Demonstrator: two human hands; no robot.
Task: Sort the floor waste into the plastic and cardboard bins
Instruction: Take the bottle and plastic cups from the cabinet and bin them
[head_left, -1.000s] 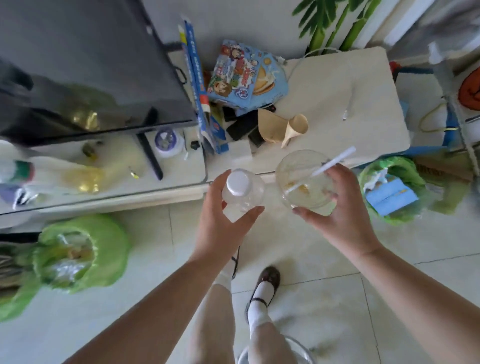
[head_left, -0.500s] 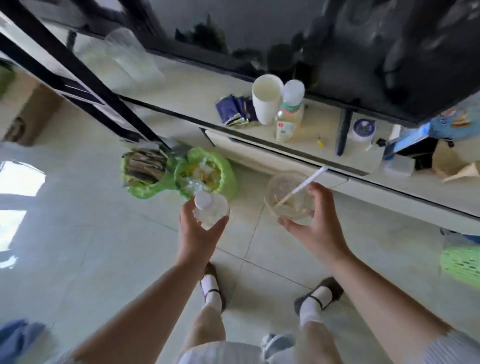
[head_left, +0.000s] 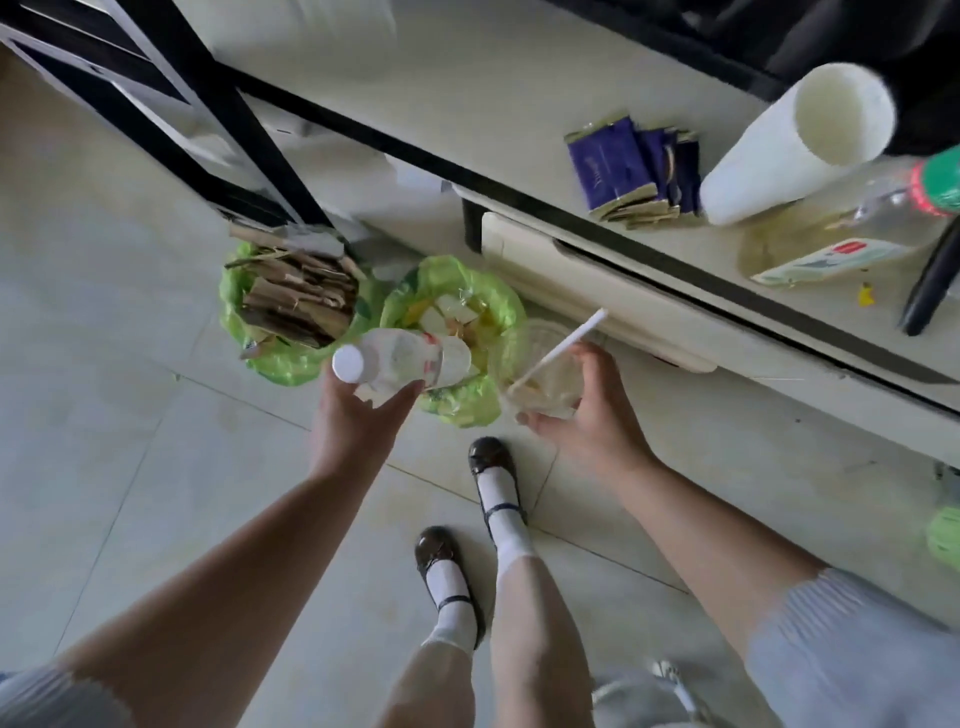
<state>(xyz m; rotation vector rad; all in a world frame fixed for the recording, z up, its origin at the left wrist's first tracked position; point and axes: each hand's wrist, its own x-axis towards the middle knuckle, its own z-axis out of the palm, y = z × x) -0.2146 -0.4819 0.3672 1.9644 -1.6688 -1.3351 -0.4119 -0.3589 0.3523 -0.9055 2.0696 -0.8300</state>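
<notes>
My left hand (head_left: 358, 421) grips a clear plastic bottle (head_left: 400, 361) with a white cap, tilted on its side over the near rim of the plastic bin (head_left: 457, 402). That bin has a green liner and holds clear and white plastic waste. My right hand (head_left: 587, 410) holds a clear plastic cup (head_left: 545, 364) with a white straw (head_left: 563, 345), just right of the same bin. Left of it stands the cardboard bin (head_left: 260, 348), also green-lined and stuffed with brown cardboard pieces.
A low white cabinet (head_left: 597, 291) runs behind the bins, carrying a white paper cup stack (head_left: 795, 140), purple packets (head_left: 628, 169) and a bottle (head_left: 852, 239). A black metal frame (head_left: 218, 114) stands at the upper left. My feet (head_left: 491, 467) are on the pale tiled floor below the bins.
I have turned left and stepped up to the two bins. The bottle has gone from upright to tilted over the plastic bin, and the cup has come beside it.
</notes>
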